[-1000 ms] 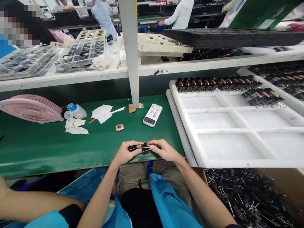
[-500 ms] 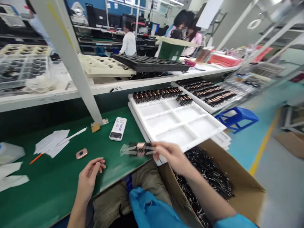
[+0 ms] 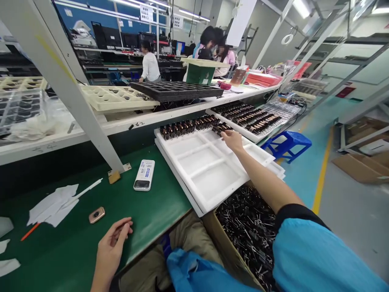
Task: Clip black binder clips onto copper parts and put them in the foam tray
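My right hand [image 3: 233, 140] reaches over a white divided tray [image 3: 190, 165]. Its fingers pinch a black binder clip [image 3: 223, 129] with a copper-coloured part, among similar clips in a back compartment; the fingers partly hide it. A row of such clips [image 3: 188, 125] fills the neighbouring back-left compartment. Below my right forearm, a cardboard box [image 3: 226, 239] holds a heap of black binder clips [image 3: 246, 223] with silver handles. My left hand [image 3: 114, 241] rests at the edge of the green table, loosely curled with a gap at the thumb, holding nothing.
On the green table [image 3: 170, 190] lie a white device [image 3: 144, 175], a small copper-coloured piece [image 3: 97, 215] and white paper [image 3: 54, 205]. A slanted white post [image 3: 91, 117] rises at left. Another filled tray [image 3: 258, 117] and a blue stool [image 3: 287, 144] are to the right.
My right hand has carried the binder clip from above the table edge up and right to the tray's back compartment. My left hand stays near the table edge. The view has shifted.
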Demonstrator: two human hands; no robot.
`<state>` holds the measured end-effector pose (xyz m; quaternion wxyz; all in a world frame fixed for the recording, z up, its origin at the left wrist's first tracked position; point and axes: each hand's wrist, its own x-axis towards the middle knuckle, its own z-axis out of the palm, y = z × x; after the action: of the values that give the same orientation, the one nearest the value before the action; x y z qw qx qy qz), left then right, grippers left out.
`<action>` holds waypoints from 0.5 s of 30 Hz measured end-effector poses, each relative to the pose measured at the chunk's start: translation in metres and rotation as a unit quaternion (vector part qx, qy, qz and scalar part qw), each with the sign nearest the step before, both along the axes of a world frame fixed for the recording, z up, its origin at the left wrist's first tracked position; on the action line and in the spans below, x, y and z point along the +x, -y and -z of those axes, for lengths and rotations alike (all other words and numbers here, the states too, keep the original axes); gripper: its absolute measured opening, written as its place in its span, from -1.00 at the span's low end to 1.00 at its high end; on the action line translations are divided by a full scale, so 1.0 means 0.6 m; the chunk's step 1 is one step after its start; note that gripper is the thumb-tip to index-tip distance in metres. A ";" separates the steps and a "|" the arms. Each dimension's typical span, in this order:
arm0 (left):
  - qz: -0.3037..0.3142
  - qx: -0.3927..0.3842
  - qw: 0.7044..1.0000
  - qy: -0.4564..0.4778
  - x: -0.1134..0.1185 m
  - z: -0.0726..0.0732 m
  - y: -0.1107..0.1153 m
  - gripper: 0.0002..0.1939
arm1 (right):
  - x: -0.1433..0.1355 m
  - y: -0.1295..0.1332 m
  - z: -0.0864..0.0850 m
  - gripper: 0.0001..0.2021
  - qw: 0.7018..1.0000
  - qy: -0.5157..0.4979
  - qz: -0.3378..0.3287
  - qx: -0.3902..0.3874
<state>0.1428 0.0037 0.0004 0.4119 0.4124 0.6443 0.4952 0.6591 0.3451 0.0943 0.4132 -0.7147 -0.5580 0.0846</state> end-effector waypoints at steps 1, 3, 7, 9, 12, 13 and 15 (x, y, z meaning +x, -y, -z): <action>-0.001 0.002 1.000 -0.001 0.000 0.000 0.000 -0.47 | 0.001 -0.007 0.004 -0.76 1.000 0.013 0.002 -0.003; -0.002 0.003 1.000 -0.001 0.000 0.003 -0.001 -0.48 | 0.002 -0.019 0.013 -0.73 0.999 0.038 0.001 -0.007; -0.001 0.003 1.000 0.001 0.000 0.009 -0.002 -0.49 | 0.003 -0.031 0.029 -0.63 0.996 0.084 0.011 0.000; 0.000 0.003 1.000 0.002 -0.001 0.011 -0.002 -0.49 | 0.004 -0.030 0.036 -0.65 0.994 0.107 0.017 -0.002; -0.004 0.005 1.000 0.004 -0.002 0.010 -0.002 -0.48 | 0.002 -0.024 0.042 -0.74 0.991 0.132 0.018 -0.012; -0.005 0.005 1.000 0.004 -0.002 0.009 -0.002 -0.48 | 0.000 -0.022 0.041 -0.75 0.990 0.136 0.018 -0.016; -0.005 0.004 1.000 0.004 -0.003 0.007 -0.001 -0.47 | -0.003 -0.016 0.034 -0.74 0.990 0.140 0.018 -0.021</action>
<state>0.1412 0.0045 -0.0036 0.4103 0.4088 0.6429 0.5012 0.6576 0.3545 0.0741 0.3172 -0.7380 -0.5955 -0.0115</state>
